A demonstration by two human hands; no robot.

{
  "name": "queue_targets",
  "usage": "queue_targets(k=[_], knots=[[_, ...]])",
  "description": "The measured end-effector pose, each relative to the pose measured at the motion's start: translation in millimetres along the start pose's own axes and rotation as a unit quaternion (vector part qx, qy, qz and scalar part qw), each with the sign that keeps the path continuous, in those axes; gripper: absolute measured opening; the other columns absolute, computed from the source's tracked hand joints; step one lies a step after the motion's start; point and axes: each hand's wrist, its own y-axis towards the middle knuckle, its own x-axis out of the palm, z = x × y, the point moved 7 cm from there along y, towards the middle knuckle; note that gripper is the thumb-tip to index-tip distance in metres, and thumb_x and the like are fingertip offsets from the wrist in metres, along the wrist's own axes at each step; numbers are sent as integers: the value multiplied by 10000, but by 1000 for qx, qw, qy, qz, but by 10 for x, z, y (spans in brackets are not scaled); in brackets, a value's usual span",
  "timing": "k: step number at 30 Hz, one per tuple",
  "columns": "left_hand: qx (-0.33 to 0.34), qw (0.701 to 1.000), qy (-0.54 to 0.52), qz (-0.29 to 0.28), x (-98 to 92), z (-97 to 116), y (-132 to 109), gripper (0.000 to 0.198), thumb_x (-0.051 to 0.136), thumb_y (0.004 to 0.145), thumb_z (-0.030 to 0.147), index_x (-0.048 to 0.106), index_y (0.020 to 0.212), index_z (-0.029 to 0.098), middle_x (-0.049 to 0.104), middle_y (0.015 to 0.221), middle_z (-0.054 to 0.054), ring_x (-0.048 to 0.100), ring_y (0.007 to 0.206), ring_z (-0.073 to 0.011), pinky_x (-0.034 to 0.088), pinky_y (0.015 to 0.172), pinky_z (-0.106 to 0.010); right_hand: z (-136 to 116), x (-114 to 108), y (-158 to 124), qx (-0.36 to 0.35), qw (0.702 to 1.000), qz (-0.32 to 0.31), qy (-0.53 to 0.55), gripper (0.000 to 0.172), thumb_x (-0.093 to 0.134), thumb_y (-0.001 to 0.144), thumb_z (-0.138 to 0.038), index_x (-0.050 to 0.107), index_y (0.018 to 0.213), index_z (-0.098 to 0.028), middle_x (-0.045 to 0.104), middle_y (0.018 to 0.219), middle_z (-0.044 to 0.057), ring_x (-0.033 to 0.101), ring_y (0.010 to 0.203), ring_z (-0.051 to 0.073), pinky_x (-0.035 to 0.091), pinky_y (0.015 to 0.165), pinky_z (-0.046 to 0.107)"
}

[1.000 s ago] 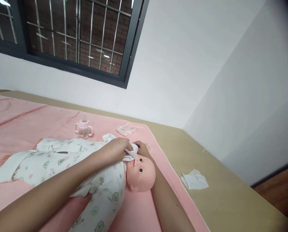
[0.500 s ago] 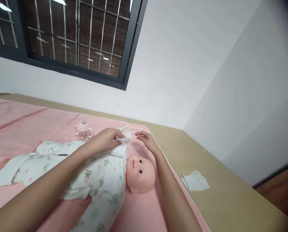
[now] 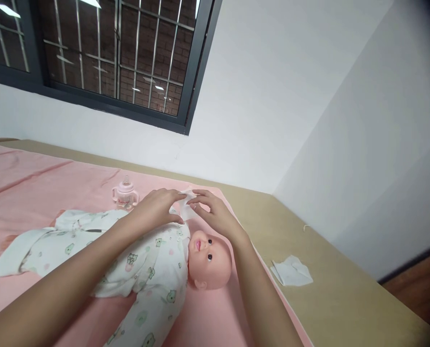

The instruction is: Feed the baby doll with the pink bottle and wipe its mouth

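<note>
A baby doll (image 3: 210,259) in a white romper printed with green bears (image 3: 142,270) lies on its back on a pink sheet (image 3: 37,178). Above its chin, my left hand (image 3: 157,208) and my right hand (image 3: 211,212) meet on a small white cloth (image 3: 184,206). Both hands pinch it between fingertips, holding it just off the doll. The cloth is mostly hidden by my fingers.
A pink baby bottle with handles (image 3: 124,193) stands behind the doll. A crumpled white tissue (image 3: 291,271) lies on the tan mattress (image 3: 330,289) to the right. White walls and a barred window (image 3: 102,53) close the far side.
The white cloth left the doll's mouth and rose above its head. My right hand let go, spread, then came back to pinch the cloth with the left.
</note>
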Motion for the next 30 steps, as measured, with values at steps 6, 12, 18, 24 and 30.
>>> queue_targets(k=[6,12,18,24,30], knots=[[-10,997,-78,-2,-33,6,-18,498,657,815,447,619,1258,224,638,1282,-46,569,1184,-263,430,977,-345,159,-47,61,12,1000,17,6,214,548,835,-213,738,928,-239,716,990,23,624,931,179,472,878,333],[-88,991,-86,43,-297,-306,-53,437,544,853,530,674,1150,237,665,1226,-43,601,1106,-256,465,898,-340,698,-240,61,113,990,70,-41,283,549,742,-142,749,929,-208,707,938,29,557,718,142,455,738,291],[-160,975,-132,80,-574,-761,-122,453,531,813,613,722,1010,253,704,1133,-39,644,995,-252,491,760,-296,1056,-264,68,194,976,62,-77,351,540,749,-130,735,1034,-194,713,963,45,525,633,116,453,678,270],[-244,945,-168,140,-765,-1406,-212,478,564,744,591,711,1028,235,726,1033,-36,662,968,-254,484,790,-300,1245,-292,343,229,967,61,-94,408,560,765,-123,687,1150,-163,703,952,68,581,691,133,471,732,274],[-335,922,-156,113,-680,-1881,-295,559,541,778,547,628,1182,172,709,1055,-84,691,864,-234,478,805,-307,1233,-195,804,182,983,19,4,388,563,809,-253,667,1172,-164,698,1012,73,619,774,163,484,754,295]])
